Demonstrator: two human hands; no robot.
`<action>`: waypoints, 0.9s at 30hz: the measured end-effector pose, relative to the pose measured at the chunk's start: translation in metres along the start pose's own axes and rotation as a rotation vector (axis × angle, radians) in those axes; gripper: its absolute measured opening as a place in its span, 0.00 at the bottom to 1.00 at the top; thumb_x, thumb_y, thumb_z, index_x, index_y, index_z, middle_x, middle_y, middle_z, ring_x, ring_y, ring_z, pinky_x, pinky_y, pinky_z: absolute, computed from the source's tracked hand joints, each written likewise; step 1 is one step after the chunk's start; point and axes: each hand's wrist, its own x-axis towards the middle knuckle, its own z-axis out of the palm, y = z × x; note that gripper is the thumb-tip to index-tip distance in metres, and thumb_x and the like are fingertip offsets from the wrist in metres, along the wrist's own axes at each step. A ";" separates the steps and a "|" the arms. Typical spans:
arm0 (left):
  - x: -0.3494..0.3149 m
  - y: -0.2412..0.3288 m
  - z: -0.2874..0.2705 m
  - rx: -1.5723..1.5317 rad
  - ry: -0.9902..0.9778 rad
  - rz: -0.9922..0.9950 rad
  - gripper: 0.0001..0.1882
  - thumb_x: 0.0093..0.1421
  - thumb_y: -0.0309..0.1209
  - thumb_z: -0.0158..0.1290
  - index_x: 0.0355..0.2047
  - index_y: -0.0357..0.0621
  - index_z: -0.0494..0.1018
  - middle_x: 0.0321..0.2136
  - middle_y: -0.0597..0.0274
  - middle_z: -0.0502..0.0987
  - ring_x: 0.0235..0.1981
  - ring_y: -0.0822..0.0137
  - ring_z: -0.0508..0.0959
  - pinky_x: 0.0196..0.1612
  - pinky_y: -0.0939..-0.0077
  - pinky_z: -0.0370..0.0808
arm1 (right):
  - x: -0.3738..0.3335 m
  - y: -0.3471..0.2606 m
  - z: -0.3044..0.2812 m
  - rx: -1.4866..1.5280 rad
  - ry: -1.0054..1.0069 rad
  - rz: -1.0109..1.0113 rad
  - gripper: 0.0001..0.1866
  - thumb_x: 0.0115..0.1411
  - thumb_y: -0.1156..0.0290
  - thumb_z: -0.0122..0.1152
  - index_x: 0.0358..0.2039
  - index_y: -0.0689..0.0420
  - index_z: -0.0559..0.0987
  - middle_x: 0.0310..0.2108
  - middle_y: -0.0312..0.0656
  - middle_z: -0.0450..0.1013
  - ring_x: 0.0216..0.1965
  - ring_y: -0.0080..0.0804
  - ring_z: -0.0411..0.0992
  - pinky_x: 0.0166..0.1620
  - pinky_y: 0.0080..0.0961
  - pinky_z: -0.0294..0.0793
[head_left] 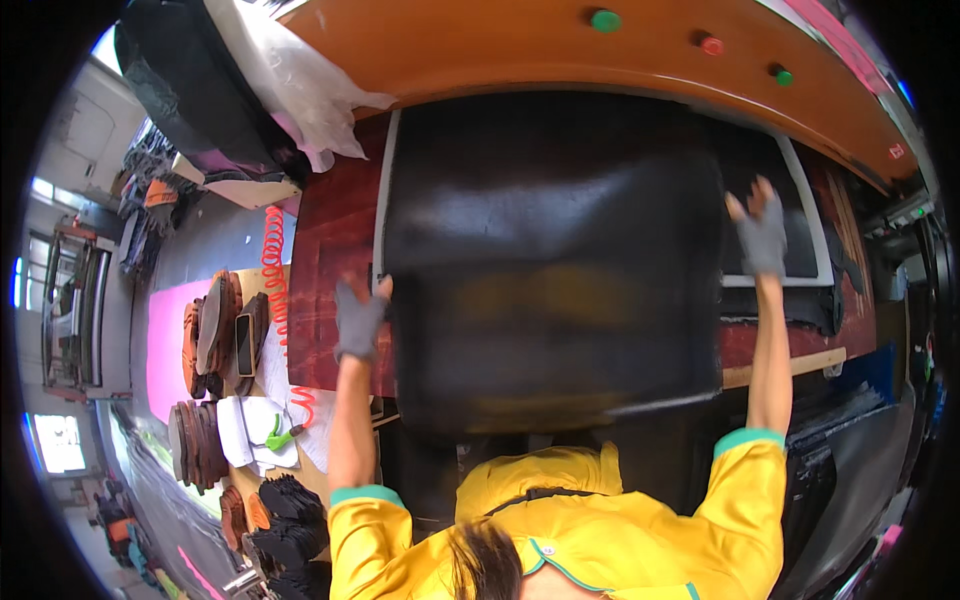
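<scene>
A large black sheet with a dull sheen lies over a dark red board, and its near edge hangs toward my body. Close to the sheet's left edge is my left hand, in a grey fingerless glove. Its fingers are apart and a little blurred, and nothing shows in them. My right hand, gloved alike, is spread past the sheet's right edge. Beneath that hand, a light grey frame borders another black surface; whether the hand touches it, I cannot tell.
An orange machine panel with green and red knobs spans the far side. On the left are stacked brown shoe-sole-shaped pieces, a coiled red hose and a green air gun. Clear plastic film hangs at the upper left.
</scene>
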 end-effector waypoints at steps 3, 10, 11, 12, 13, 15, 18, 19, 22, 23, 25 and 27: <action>-0.046 -0.053 -0.011 0.033 -0.048 -0.112 0.29 0.58 0.43 0.62 0.50 0.36 0.67 0.37 0.54 0.75 0.40 0.66 0.73 0.44 0.71 0.72 | -0.110 0.036 -0.039 -0.267 -0.049 0.278 0.36 0.53 0.58 0.73 0.57 0.61 0.68 0.45 0.43 0.71 0.45 0.33 0.70 0.49 0.31 0.71; -0.097 -0.072 0.004 -0.211 -0.036 -0.039 0.25 0.61 0.35 0.60 0.50 0.28 0.70 0.44 0.55 0.77 0.45 0.66 0.75 0.50 0.73 0.71 | -0.197 0.011 -0.041 0.145 -0.218 0.482 0.14 0.59 0.68 0.66 0.42 0.61 0.76 0.38 0.37 0.75 0.40 0.23 0.70 0.46 0.23 0.70; -0.093 -0.065 0.003 -0.307 -0.040 -0.019 0.24 0.60 0.34 0.61 0.50 0.28 0.71 0.43 0.55 0.78 0.44 0.67 0.75 0.50 0.74 0.71 | -0.191 0.003 -0.042 0.076 -0.196 0.457 0.14 0.59 0.68 0.66 0.42 0.61 0.76 0.36 0.37 0.75 0.40 0.24 0.70 0.45 0.24 0.70; -0.091 -0.057 0.003 -0.237 0.062 0.058 0.18 0.59 0.31 0.61 0.44 0.31 0.73 0.39 0.59 0.78 0.40 0.67 0.75 0.46 0.74 0.72 | -0.184 -0.007 -0.042 0.123 -0.153 0.387 0.13 0.56 0.70 0.66 0.40 0.61 0.77 0.34 0.37 0.75 0.37 0.26 0.71 0.44 0.25 0.71; -0.082 -0.045 -0.002 -0.107 0.038 0.112 0.14 0.58 0.30 0.61 0.40 0.33 0.74 0.35 0.61 0.77 0.36 0.68 0.74 0.41 0.72 0.72 | -0.172 -0.015 -0.043 0.107 -0.181 0.330 0.13 0.56 0.71 0.66 0.40 0.61 0.77 0.34 0.38 0.75 0.37 0.26 0.71 0.44 0.26 0.71; -0.046 -0.010 0.001 -0.142 0.044 0.120 0.15 0.56 0.31 0.62 0.37 0.33 0.74 0.32 0.60 0.76 0.33 0.69 0.73 0.38 0.70 0.71 | -0.120 -0.028 -0.037 0.075 -0.226 0.260 0.12 0.54 0.72 0.66 0.38 0.62 0.78 0.34 0.40 0.76 0.37 0.28 0.72 0.44 0.27 0.71; 0.045 0.063 0.029 0.230 0.129 0.229 0.24 0.55 0.41 0.63 0.40 0.31 0.74 0.36 0.48 0.77 0.38 0.58 0.75 0.43 0.64 0.71 | -0.010 -0.041 0.009 0.066 -0.247 0.247 0.22 0.53 0.63 0.68 0.45 0.64 0.78 0.40 0.47 0.77 0.44 0.37 0.75 0.51 0.31 0.71; 0.075 0.087 0.043 0.275 0.082 0.238 0.28 0.55 0.45 0.62 0.44 0.31 0.72 0.39 0.43 0.77 0.41 0.53 0.76 0.46 0.60 0.71 | 0.024 -0.042 0.029 -0.104 -0.137 0.172 0.30 0.53 0.57 0.70 0.49 0.66 0.76 0.43 0.50 0.76 0.47 0.40 0.74 0.51 0.32 0.70; 0.101 0.118 0.068 0.543 0.039 0.209 0.43 0.55 0.54 0.59 0.61 0.38 0.59 0.56 0.40 0.67 0.56 0.43 0.70 0.58 0.56 0.67 | 0.075 -0.030 0.056 -0.122 -0.321 0.337 0.38 0.54 0.52 0.70 0.55 0.69 0.70 0.49 0.53 0.74 0.50 0.40 0.72 0.54 0.31 0.69; 0.089 0.115 0.074 0.660 0.085 0.310 0.41 0.55 0.54 0.58 0.61 0.41 0.60 0.59 0.43 0.65 0.60 0.43 0.65 0.61 0.52 0.63 | 0.075 -0.022 0.056 -0.116 -0.338 0.326 0.38 0.55 0.53 0.70 0.56 0.69 0.70 0.49 0.53 0.74 0.51 0.40 0.72 0.55 0.31 0.69; 0.046 0.092 0.076 0.630 0.006 0.630 0.35 0.60 0.49 0.54 0.62 0.44 0.61 0.60 0.49 0.65 0.64 0.47 0.61 0.65 0.53 0.56 | 0.031 0.000 0.042 -0.148 -0.306 0.196 0.33 0.56 0.55 0.69 0.52 0.68 0.72 0.45 0.48 0.75 0.47 0.34 0.72 0.52 0.30 0.71; 0.003 0.067 0.086 0.593 -0.068 0.715 0.35 0.60 0.49 0.54 0.62 0.43 0.62 0.62 0.48 0.64 0.65 0.49 0.60 0.65 0.51 0.53 | -0.001 0.015 0.024 0.179 -0.362 0.435 0.36 0.54 0.55 0.70 0.53 0.71 0.71 0.48 0.52 0.74 0.48 0.35 0.74 0.49 0.25 0.72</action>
